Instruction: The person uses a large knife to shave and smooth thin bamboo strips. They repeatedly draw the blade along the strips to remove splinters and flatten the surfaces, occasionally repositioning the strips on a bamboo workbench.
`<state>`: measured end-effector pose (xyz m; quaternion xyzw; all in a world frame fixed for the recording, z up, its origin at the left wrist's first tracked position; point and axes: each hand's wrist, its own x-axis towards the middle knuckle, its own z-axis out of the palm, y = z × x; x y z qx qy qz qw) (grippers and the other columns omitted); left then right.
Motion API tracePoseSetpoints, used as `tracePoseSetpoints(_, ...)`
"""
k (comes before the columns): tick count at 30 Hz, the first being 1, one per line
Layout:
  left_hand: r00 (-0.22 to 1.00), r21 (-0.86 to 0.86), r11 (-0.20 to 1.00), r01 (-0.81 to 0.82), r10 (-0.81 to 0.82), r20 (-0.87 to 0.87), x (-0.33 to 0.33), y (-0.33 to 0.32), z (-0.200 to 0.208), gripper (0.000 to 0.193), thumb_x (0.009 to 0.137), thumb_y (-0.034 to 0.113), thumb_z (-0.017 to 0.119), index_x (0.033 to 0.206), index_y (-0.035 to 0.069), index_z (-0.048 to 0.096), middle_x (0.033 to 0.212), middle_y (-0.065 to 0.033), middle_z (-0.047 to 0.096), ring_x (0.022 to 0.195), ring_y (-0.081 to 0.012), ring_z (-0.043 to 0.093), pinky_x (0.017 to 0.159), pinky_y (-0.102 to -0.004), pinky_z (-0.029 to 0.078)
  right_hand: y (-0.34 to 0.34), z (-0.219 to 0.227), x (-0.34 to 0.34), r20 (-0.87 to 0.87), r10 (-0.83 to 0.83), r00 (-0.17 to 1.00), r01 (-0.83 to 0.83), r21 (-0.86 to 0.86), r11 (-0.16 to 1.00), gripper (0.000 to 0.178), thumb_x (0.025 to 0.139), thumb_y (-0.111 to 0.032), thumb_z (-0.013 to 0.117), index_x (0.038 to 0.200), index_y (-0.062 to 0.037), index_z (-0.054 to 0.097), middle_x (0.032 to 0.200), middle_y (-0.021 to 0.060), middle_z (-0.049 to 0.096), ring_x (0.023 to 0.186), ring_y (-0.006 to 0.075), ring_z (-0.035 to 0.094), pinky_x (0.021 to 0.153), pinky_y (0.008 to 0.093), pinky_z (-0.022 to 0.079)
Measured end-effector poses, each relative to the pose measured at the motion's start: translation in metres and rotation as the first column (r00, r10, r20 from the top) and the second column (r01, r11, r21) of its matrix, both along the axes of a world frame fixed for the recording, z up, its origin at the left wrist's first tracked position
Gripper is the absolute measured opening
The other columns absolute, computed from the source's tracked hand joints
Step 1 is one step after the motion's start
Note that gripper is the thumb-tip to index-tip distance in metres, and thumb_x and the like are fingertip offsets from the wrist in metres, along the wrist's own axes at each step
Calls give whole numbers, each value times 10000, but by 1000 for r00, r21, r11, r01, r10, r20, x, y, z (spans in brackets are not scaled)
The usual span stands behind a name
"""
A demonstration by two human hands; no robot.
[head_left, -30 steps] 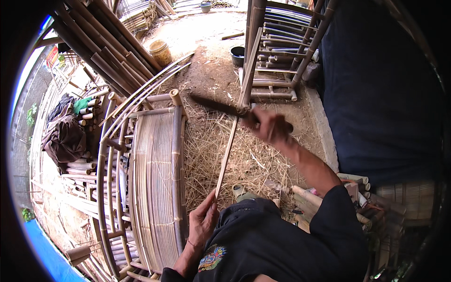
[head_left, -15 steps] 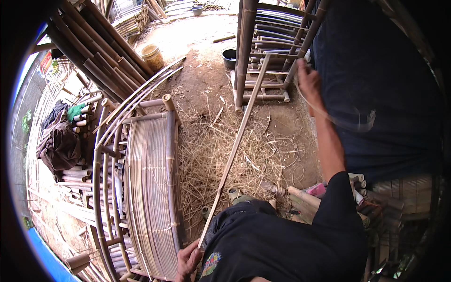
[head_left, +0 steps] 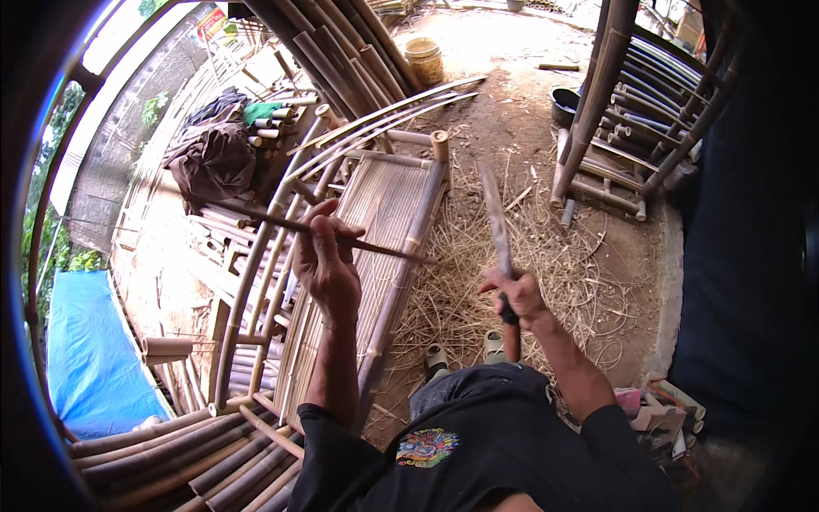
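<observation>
My left hand point(head_left: 328, 269) is raised above the bamboo bench point(head_left: 363, 222), its fingers closed around a thin bamboo strip point(head_left: 388, 250). That strip runs crosswise through the fingers, its right end out over the ground litter and its left part blurred. To the right, my right hand point(head_left: 525, 300) grips the handle of a long knife point(head_left: 497, 224). The blade points away from me and looks slightly smeared by motion. Its brown handle shows below the fist. Knife and strip are apart.
Bamboo shavings point(head_left: 554, 290) cover the ground around my sandals. Long pale strips point(head_left: 401, 111) lie across the bench's far end. A bamboo rack point(head_left: 589, 128) stands at the far right, beside a black basin point(head_left: 564, 104). A yellowish bucket point(head_left: 424, 61) is farther back; a blue tarp point(head_left: 98, 350) lies left.
My view has swung left. My left hand has risen from low by the bench, and my right hand has come back from far right, now with the knife. The long pale strip no longer stretches ahead.
</observation>
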<state>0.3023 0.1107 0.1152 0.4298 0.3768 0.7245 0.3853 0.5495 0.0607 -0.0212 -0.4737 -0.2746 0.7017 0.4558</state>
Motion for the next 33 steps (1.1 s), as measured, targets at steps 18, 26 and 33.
tracePoseSetpoints(18,346,-178,969,-171,-110,-932,-70,-128,-46,488,846,233,684,1273,31,559,1266,-190,543,1186,-339,521,998,-425,414,106,-12,-93,21,-251,968,245,162,956,232,849,-259,750,803,-84,605,624,-6,558,480,94,516,427,235,405)
tracePoseSetpoints(26,742,-680,387,622,-570,354,-198,-123,-110,394,982,260,557,1240,-37,570,695,-4,563,596,-89,561,573,-255,478,157,15,-178,227,-98,969,20,322,947,413,819,-453,742,807,-65,603,618,4,554,470,89,514,419,218,427)
tracePoseSetpoints(33,845,-736,427,526,-360,395,-217,-93,-140,365,992,229,534,1256,-21,556,691,53,465,496,-5,338,423,-162,252,127,-25,-206,914,-79,398,-463,275,842,630,872,-705,473,853,-83,570,608,21,532,560,183,562,545,390,466)
